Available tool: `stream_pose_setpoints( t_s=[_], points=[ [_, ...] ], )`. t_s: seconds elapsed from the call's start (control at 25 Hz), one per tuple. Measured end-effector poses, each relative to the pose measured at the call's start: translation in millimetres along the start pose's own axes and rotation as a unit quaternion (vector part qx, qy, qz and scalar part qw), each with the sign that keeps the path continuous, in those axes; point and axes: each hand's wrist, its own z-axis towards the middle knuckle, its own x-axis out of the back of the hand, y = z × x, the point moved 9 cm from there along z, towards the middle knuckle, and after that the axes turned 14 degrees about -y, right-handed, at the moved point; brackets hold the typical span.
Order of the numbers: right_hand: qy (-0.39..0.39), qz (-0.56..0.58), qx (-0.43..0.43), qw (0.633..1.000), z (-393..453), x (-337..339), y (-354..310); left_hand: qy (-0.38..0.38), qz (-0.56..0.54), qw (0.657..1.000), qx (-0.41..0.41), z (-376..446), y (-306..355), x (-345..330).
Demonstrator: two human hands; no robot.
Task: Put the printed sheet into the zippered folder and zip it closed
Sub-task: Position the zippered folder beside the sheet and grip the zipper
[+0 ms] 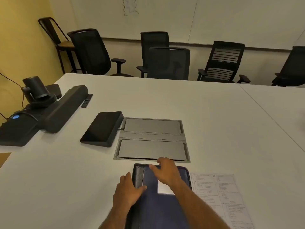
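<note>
— Fabric, was it, that folder?

— Woven, yes. The dark navy zippered fabric folder (pixel 158 202) lay flat on the smooth white table (pixel 206 113), rounded at the corners, with a ribbed black spine strip along its left edge and a small pale rectangular label on the cover — too blurred to read.

— And the hands?

— The left hand (pixel 127 190) lay open on the spine edge, thumb pressed onto the cover, gripping nothing. The right hand (pixel 165 172) rested spread over the far top edge, fingers curled at the rim; whether they pinched a zip pull, I could not tell.

— The paper?

— The white printed sheet (pixel 221 197) lay flat just right of the folder, touching or tucked slightly under its edge, outside it. Two columns of small print, illegible.

— Anything beyond?

— A grey metal cable hatch (pixel 151 139) with two ribbed flaps, and a matte black tablet console (pixel 102 128) beside it.
</note>
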Motion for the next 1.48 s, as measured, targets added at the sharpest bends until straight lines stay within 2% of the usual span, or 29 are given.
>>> stream_pose_setpoints(
  t_s=[0.36, 0.56, 1.08, 1.32, 1.48],
  points=[
    [-0.093, -0.063, -0.045, 0.993, 71.0, -26.3, -4.9, -0.016, -0.039, 0.999, 0.007, 72.4, -3.0, -0.1],
    [-0.134, -0.022, -0.081, 0.987, 93.2, -42.4, 0.8, -0.021, -0.076, 0.997, -0.003, 93.8, -1.3, 2.8],
    [-0.198, 0.030, -0.088, 0.976, 125.1, -67.2, -7.6, -0.057, -0.121, 0.991, -0.024, 116.7, 1.5, 3.8],
    [-0.167, -0.068, -0.156, 0.971, 129.1, -55.0, -4.7, -0.061, -0.106, 0.992, -0.019, 119.1, -0.1, 5.9],
    [-0.198, -0.031, -0.201, 0.959, 133.8, -57.0, 1.6, -0.068, -0.070, 0.995, -0.021, 122.6, 2.6, 5.3]
  ],
)
